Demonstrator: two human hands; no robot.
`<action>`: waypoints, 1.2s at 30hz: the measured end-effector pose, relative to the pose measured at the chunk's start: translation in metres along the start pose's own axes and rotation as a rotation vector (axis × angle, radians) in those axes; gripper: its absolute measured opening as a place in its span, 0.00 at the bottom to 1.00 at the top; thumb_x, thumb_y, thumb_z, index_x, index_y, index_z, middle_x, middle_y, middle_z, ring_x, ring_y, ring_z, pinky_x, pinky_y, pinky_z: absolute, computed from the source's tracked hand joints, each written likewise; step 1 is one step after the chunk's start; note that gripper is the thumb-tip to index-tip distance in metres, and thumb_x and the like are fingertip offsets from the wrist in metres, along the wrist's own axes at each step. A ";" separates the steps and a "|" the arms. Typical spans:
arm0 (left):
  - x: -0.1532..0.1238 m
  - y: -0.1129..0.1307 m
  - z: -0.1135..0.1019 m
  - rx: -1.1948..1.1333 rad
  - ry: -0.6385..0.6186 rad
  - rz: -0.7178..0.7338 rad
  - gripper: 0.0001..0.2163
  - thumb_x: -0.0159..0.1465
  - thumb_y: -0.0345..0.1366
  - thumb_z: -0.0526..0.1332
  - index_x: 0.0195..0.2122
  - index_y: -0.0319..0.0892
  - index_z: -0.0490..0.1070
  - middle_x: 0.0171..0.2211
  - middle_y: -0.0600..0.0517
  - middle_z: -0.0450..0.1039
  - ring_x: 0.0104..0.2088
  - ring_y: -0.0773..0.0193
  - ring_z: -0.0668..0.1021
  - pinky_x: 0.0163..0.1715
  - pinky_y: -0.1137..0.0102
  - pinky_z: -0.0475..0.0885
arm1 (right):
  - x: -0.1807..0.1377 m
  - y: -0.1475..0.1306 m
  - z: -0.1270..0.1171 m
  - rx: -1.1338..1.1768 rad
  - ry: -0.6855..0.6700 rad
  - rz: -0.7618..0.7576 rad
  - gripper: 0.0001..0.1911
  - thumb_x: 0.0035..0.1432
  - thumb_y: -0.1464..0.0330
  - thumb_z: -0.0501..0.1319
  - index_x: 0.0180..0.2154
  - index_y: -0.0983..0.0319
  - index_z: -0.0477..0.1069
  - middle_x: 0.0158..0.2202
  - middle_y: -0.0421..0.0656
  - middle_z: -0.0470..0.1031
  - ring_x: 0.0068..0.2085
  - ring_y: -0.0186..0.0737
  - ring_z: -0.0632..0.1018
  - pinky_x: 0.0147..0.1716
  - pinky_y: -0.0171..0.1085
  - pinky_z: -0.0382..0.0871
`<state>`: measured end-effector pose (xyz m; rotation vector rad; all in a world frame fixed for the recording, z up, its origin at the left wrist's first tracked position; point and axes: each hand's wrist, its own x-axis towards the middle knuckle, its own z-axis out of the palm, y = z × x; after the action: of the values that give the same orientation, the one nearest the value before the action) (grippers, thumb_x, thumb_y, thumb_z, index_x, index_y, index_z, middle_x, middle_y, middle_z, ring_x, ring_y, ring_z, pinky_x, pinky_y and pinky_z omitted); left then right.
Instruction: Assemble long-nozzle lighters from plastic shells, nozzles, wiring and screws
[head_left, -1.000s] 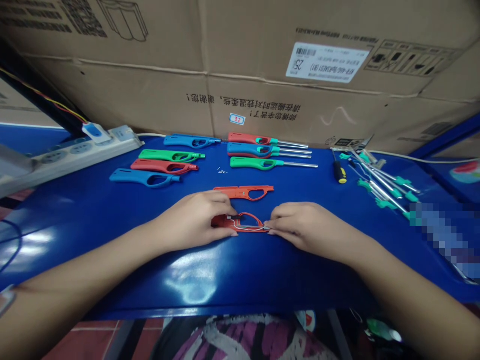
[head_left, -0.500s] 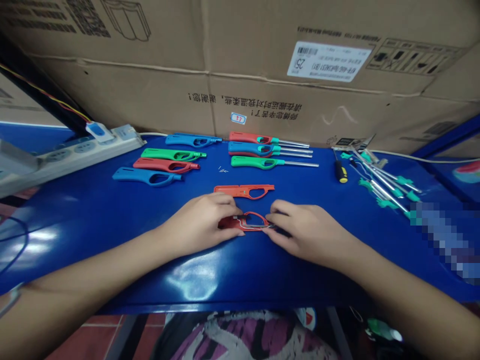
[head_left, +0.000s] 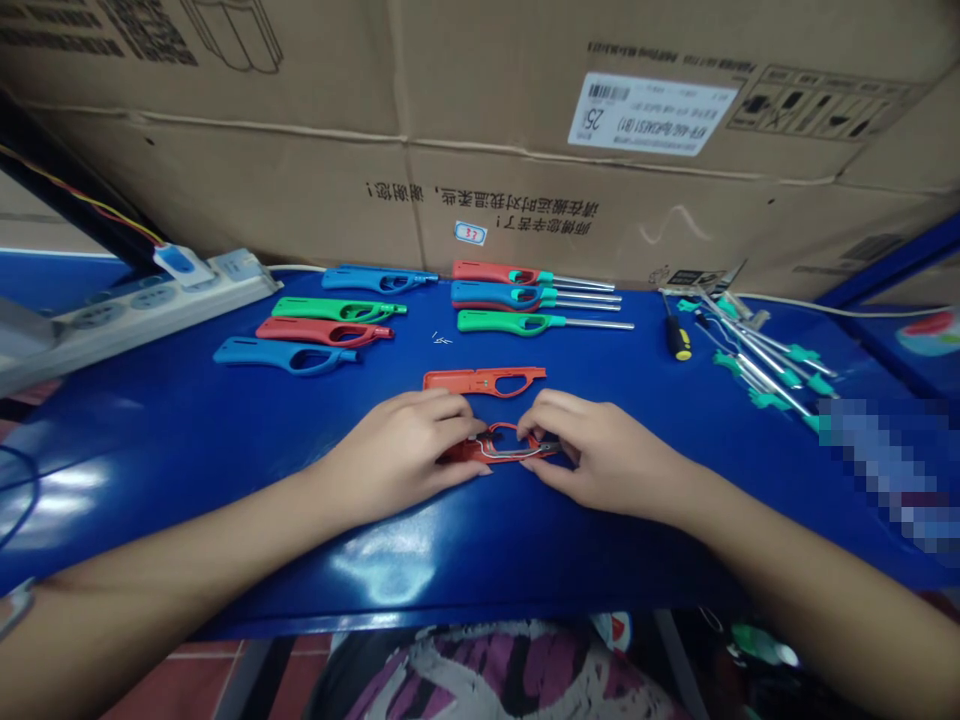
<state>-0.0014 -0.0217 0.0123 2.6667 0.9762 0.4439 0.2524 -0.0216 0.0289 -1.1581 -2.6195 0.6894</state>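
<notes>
My left hand and my right hand both pinch a red lighter shell half that lies on the blue table. A thin wire runs across the inside of the shell. The left fingers cover its left end and the right fingers grip its right end. A second red shell half rests just beyond my hands, untouched.
Blue, green and red empty shells lie at the back left, three assembled lighters at the back centre. A screwdriver and metal tubes with teal tips lie at the right. A power strip sits at the left, cardboard boxes behind.
My right hand has slid left, closer to my left hand, and now covers more of the shell's right end. The shell has shifted slightly away from me.
</notes>
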 end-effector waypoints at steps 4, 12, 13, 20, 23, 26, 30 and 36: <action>0.000 0.000 0.001 -0.004 0.002 -0.016 0.13 0.68 0.43 0.63 0.49 0.42 0.75 0.42 0.48 0.79 0.43 0.56 0.80 0.41 0.64 0.74 | 0.000 0.002 0.000 0.045 -0.024 -0.035 0.06 0.62 0.71 0.61 0.43 0.60 0.72 0.41 0.39 0.72 0.30 0.30 0.68 0.30 0.33 0.61; -0.002 0.004 -0.004 0.064 -0.006 0.001 0.10 0.69 0.42 0.62 0.48 0.44 0.74 0.45 0.50 0.80 0.44 0.58 0.81 0.41 0.66 0.74 | 0.002 0.002 0.001 0.041 -0.023 -0.001 0.01 0.62 0.71 0.61 0.37 0.60 0.70 0.38 0.39 0.73 0.30 0.31 0.68 0.31 0.33 0.59; -0.002 0.004 -0.005 0.085 -0.007 0.005 0.10 0.69 0.42 0.62 0.47 0.44 0.74 0.44 0.50 0.80 0.44 0.57 0.81 0.41 0.66 0.74 | 0.003 0.001 0.001 0.047 -0.017 0.001 0.01 0.62 0.71 0.61 0.37 0.60 0.70 0.38 0.39 0.72 0.30 0.31 0.68 0.31 0.33 0.59; -0.005 0.004 -0.011 0.133 -0.019 0.021 0.11 0.69 0.41 0.62 0.48 0.43 0.76 0.44 0.50 0.81 0.43 0.57 0.82 0.40 0.65 0.75 | 0.002 0.000 0.000 0.077 0.013 0.010 0.02 0.60 0.72 0.59 0.35 0.60 0.67 0.35 0.38 0.70 0.29 0.32 0.66 0.31 0.34 0.57; -0.007 0.007 -0.013 0.151 -0.032 0.020 0.10 0.69 0.40 0.61 0.47 0.42 0.77 0.44 0.50 0.81 0.42 0.56 0.82 0.40 0.63 0.76 | 0.002 0.000 -0.001 0.087 0.015 0.015 0.03 0.59 0.73 0.58 0.35 0.60 0.66 0.35 0.38 0.70 0.29 0.31 0.66 0.31 0.34 0.57; -0.007 0.010 -0.013 0.166 -0.038 0.008 0.11 0.70 0.40 0.60 0.46 0.42 0.77 0.42 0.49 0.81 0.41 0.55 0.82 0.39 0.63 0.77 | 0.002 0.000 -0.001 0.090 0.012 0.024 0.04 0.58 0.74 0.58 0.34 0.60 0.65 0.35 0.38 0.70 0.29 0.31 0.66 0.31 0.34 0.58; -0.008 0.013 -0.011 0.156 -0.026 0.000 0.10 0.70 0.38 0.60 0.46 0.41 0.78 0.41 0.49 0.81 0.41 0.55 0.82 0.39 0.62 0.77 | 0.002 0.002 0.000 0.074 0.024 0.017 0.03 0.58 0.73 0.58 0.34 0.60 0.65 0.35 0.38 0.70 0.29 0.32 0.66 0.31 0.34 0.57; -0.009 0.011 -0.008 0.088 -0.007 -0.070 0.08 0.69 0.38 0.61 0.45 0.43 0.77 0.41 0.50 0.81 0.43 0.55 0.82 0.40 0.62 0.77 | 0.002 0.003 0.001 0.055 0.035 0.012 0.02 0.60 0.72 0.58 0.35 0.60 0.66 0.34 0.37 0.69 0.29 0.31 0.66 0.30 0.34 0.57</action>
<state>-0.0044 -0.0349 0.0214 2.6988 1.1082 0.3854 0.2528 -0.0188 0.0269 -1.1604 -2.5511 0.7318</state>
